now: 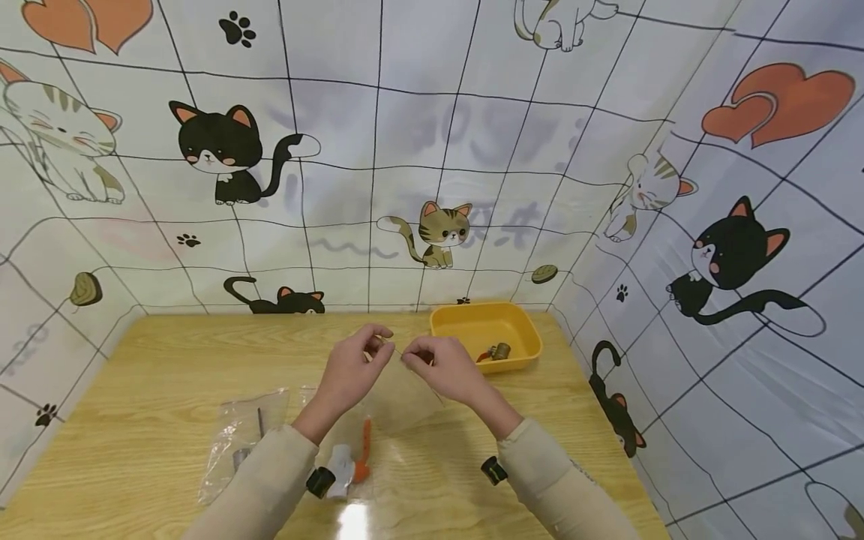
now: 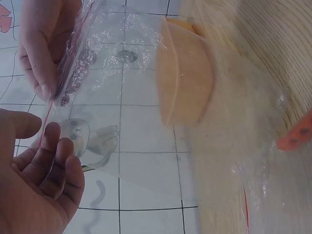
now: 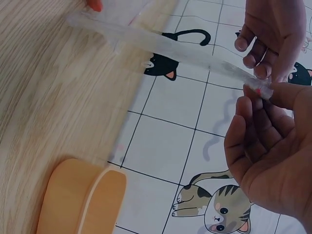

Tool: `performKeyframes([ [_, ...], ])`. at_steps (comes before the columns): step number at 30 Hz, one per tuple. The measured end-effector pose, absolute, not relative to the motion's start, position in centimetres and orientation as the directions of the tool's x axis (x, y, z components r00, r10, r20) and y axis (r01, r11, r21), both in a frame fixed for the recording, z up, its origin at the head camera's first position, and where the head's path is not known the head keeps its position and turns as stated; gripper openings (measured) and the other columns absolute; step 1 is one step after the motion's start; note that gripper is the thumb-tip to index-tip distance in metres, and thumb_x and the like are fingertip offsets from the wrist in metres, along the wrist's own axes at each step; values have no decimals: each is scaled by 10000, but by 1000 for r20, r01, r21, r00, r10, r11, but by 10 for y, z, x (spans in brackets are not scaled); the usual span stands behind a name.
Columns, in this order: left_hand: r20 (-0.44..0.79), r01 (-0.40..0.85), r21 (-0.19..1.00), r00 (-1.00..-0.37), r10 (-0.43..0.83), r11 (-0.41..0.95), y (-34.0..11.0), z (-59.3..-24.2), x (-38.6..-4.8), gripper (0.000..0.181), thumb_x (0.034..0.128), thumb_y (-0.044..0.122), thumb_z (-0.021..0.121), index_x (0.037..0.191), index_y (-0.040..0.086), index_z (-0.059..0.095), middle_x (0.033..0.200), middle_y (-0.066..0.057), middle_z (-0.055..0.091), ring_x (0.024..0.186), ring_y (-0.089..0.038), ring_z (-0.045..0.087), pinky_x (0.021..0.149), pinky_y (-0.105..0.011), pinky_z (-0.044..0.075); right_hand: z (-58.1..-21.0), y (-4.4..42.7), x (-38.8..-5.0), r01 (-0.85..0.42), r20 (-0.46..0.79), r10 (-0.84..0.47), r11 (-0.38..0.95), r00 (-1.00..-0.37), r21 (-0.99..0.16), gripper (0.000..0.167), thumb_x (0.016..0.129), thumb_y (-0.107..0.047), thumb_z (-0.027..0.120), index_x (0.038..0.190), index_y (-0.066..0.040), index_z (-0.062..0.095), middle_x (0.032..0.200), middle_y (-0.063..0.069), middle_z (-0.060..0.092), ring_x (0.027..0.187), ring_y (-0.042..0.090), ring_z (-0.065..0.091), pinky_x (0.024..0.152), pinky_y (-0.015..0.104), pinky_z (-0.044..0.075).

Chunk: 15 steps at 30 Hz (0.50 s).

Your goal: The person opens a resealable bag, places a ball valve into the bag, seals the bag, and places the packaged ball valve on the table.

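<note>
A clear zip bag with a red line along its edge hangs from the right hand, whose thumb and fingers pinch one corner; that grip shows best in the right wrist view, by the bag. Close beside the same edge is the left hand, its fingers loosely bent and a small gap between thumb and index finger. From the head view the bag is thin and nearly see-through. No contents can be made out in it.
Behind the right hand stands a yellow tray with small metal and red items. On the wooden table lie a clear bag with metallic parts and, between the forearms, an orange item beside a white one. Cat-print sheeting surrounds the table.
</note>
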<state>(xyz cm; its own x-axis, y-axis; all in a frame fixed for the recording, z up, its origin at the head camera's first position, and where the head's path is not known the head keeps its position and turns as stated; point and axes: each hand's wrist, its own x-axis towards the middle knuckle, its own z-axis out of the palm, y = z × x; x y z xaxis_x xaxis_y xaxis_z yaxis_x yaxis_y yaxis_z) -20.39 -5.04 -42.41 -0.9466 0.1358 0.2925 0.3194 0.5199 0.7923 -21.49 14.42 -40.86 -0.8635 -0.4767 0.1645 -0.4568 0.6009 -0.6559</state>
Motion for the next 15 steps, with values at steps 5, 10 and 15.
performKeyframes([
  [5,272,313,808,-950,156,499,-50,-425,-205,222,972,271,589,1164,167,627,859,29,682,737,-92,600,630,-269,471,-409,142,-214,-438,157,-461,601,-873,-669,170,983,-258,588,987,-158,725,823,-69,676,665,66,570,614,239,477],
  [10,246,296,828,-955,166,476,-51,-427,-205,251,980,245,554,1212,167,612,891,30,673,792,-96,611,639,-252,477,-409,140,-214,-414,136,-446,615,-884,-671,172,985,-253,583,990,-151,721,808,-71,666,659,74,562,603,237,467],
  [15,230,274,844,-962,151,462,-49,-428,-204,239,977,204,532,1198,171,617,889,26,673,782,-104,600,621,-256,463,-409,139,-212,-401,126,-441,612,-888,-682,164,987,-250,578,989,-161,715,817,-72,669,668,75,571,599,240,471],
])
